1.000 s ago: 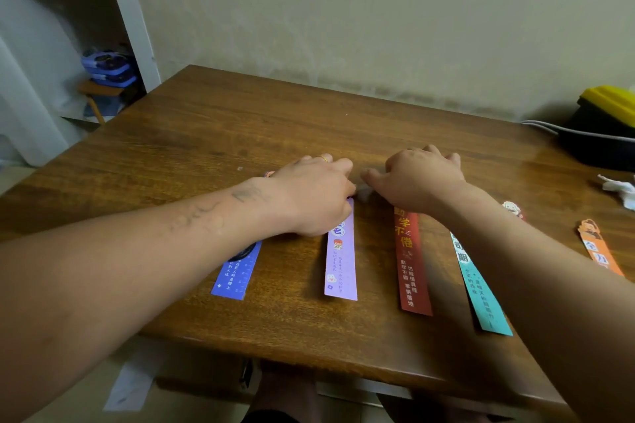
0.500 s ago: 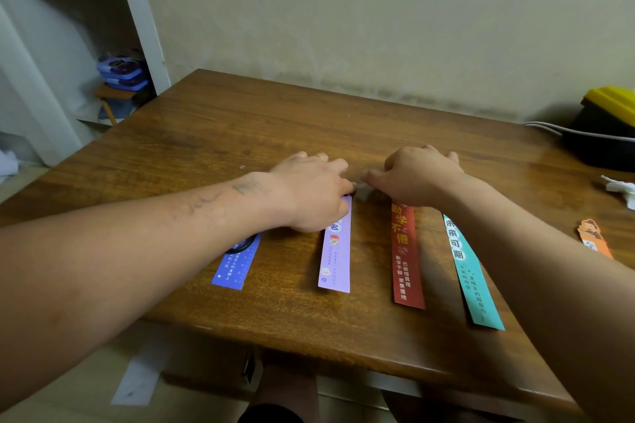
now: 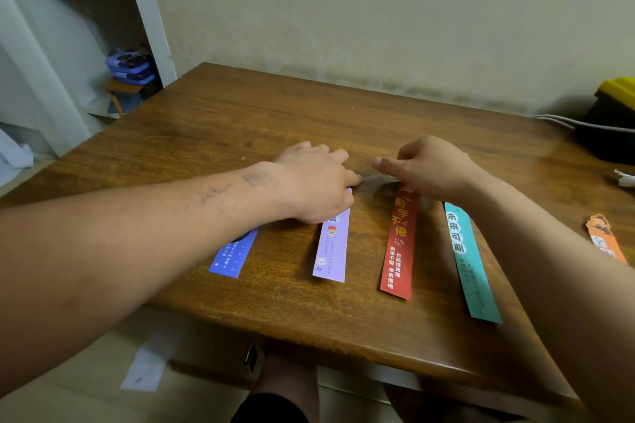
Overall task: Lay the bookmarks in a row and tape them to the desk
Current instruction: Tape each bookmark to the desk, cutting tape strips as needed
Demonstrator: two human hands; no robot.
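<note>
Five bookmarks lie side by side on the wooden desk (image 3: 275,113): blue (image 3: 233,256), lilac (image 3: 331,251), red (image 3: 398,244), teal (image 3: 470,264) and, further right, orange (image 3: 604,240). A clear tape strip (image 3: 376,178) stretches between my hands at the bookmarks' far ends. My left hand (image 3: 312,182) has its fingers curled over the top of the lilac bookmark and holds the tape's left end. With thumb and fingers my right hand (image 3: 433,165) pinches the other end above the top of the red bookmark. My arms hide the tops of the blue and teal bookmarks.
A black box with a yellow lid (image 3: 615,120) and a white cable (image 3: 556,120) sit at the desk's far right. A crumpled white scrap (image 3: 623,178) lies near the right edge. A white shelf unit (image 3: 144,10) stands to the left. Paper (image 3: 147,364) lies on the floor.
My right hand has moved right and lifted slightly, drawing the tape out from my left hand over the red bookmark's top. My left hand has stayed on the lilac bookmark.
</note>
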